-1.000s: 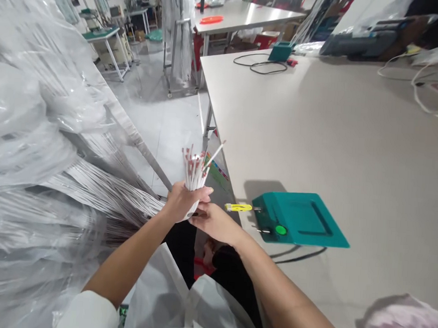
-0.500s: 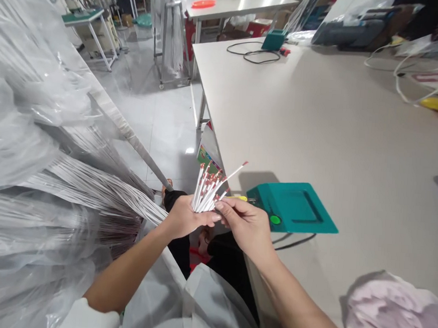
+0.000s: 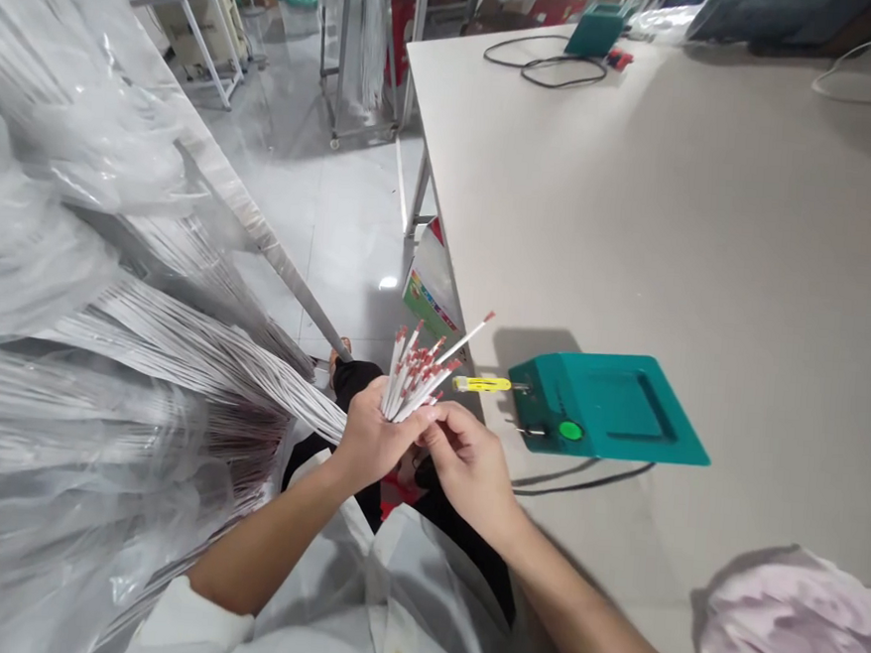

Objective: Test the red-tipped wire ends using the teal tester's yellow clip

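Observation:
A bundle of white wires (image 3: 405, 389) with reddish copper-coloured ends stands up out of my left hand (image 3: 368, 436), whose fingers are wrapped around it. One wire (image 3: 466, 337) sticks out farther than the others, slanting up to the right. My right hand (image 3: 475, 464) is closed in a pinch against the near right side of the bundle, touching my left fingertips; what lies between its fingers is hidden. To the right, on the table, sits a teal device (image 3: 608, 423) with a green round button (image 3: 569, 431) and a yellow piece (image 3: 485, 385) jutting from its left side.
Long white wires in clear plastic (image 3: 70, 321) fill the left side beside a metal rail (image 3: 263, 240). The table (image 3: 636, 231) carries a pink cloth (image 3: 802, 631) at the near right and another teal device (image 3: 596, 29) with a black cable at the back.
The view has shifted, so the teal device appears farther right. My right hand has drawn slightly down and left, uncovering the yellow piece. My left hand keeps its hold on the bundle.

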Tool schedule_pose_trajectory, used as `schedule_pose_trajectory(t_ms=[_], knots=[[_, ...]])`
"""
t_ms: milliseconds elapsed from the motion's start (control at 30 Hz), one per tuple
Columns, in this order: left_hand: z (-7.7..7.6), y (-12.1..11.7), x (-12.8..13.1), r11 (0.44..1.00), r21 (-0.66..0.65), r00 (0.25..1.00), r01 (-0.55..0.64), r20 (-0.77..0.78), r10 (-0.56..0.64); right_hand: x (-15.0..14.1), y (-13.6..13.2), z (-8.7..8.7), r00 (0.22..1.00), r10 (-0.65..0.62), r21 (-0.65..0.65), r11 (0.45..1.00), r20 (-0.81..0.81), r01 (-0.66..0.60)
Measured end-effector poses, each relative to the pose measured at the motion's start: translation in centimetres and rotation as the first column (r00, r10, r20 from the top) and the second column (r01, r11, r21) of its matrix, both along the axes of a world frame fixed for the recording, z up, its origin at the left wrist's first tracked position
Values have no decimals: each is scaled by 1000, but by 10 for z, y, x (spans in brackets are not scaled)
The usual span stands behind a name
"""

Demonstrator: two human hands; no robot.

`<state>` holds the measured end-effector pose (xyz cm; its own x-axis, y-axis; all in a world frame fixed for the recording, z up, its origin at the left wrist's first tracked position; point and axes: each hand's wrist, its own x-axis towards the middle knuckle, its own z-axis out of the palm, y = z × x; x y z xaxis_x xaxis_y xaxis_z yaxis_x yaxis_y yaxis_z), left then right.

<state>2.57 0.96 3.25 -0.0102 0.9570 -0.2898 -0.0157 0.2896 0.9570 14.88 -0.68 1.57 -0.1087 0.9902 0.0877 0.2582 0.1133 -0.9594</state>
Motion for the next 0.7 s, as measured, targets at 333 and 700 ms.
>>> schedule_pose_trajectory(t_ms=[333, 700], knots=[[-6, -7, 0, 998, 57, 996, 1, -91, 5, 13, 4, 4, 989, -148, 139, 979, 8, 146], [-11, -11, -5, 994, 50, 989, 99, -114, -92, 8, 6, 8, 988, -134, -50, 990, -78, 131]])
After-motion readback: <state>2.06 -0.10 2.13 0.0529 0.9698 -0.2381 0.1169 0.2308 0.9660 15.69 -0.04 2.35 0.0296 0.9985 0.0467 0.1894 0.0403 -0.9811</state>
